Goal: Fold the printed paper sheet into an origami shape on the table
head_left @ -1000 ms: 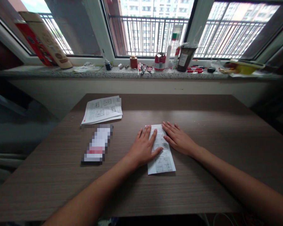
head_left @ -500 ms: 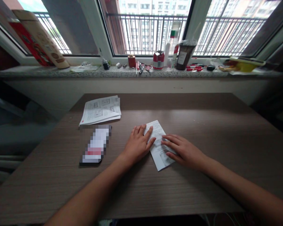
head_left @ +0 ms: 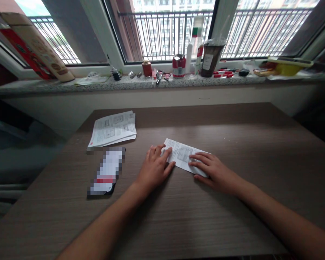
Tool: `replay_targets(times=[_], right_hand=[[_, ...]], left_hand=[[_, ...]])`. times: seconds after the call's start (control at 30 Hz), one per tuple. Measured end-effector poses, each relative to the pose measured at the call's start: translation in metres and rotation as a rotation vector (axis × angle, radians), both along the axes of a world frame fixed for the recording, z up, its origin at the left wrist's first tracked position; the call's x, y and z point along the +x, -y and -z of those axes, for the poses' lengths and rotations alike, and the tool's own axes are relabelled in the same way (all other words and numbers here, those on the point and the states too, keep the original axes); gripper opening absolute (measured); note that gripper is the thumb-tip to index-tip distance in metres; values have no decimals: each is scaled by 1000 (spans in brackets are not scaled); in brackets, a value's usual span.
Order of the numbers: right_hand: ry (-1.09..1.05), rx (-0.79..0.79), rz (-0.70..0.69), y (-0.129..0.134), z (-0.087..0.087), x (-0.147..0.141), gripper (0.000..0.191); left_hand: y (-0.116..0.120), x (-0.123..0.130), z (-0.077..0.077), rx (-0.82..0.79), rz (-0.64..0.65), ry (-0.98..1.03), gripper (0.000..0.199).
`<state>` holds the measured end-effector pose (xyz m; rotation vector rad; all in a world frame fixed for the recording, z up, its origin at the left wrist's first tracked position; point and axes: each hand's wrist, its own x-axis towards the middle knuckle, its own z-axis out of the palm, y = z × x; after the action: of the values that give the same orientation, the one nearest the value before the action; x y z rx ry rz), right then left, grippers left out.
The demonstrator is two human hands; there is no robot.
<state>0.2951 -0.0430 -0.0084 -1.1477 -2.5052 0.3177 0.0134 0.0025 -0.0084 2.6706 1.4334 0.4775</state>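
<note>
A folded sheet of printed paper lies on the brown table, its long side running across from left to right. On its left end rest the fingertips of my left hand, fingers apart and laid down. My right hand lies over the paper's right end with the fingers spread, covering that corner. Neither hand grips the sheet; both touch it from above.
Further printed sheets lie at the table's back left, with a phone, its screen blurred, in front of them. Along the window sill stand a red can, a clear bottle, a dark drink cup and a yellow container.
The folded paper has turned on the table from pointing mostly away from me to lying crosswise. Both hands have stayed on it, the left shifting slightly left. The view has tilted a little.
</note>
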Motion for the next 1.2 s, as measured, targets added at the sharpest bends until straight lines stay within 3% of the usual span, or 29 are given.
replay_targets(times=[0.13,0.23,0.87,1.2], right_hand=[[-9,-5,-18,-4,1,3,38],[-25,-5,-24,-5,3,4,38],[-38,43,-5,-5,7,6,31],[-75,67,13,-8,3,14,35]], left_hand=[[-4,-1,-4,-59,203,11,44],[-4,-1,-6,-97,268,-3,41],[-3,1,-5,-68,235,-8,40],[-8,1,-2,-38,245,30,27]])
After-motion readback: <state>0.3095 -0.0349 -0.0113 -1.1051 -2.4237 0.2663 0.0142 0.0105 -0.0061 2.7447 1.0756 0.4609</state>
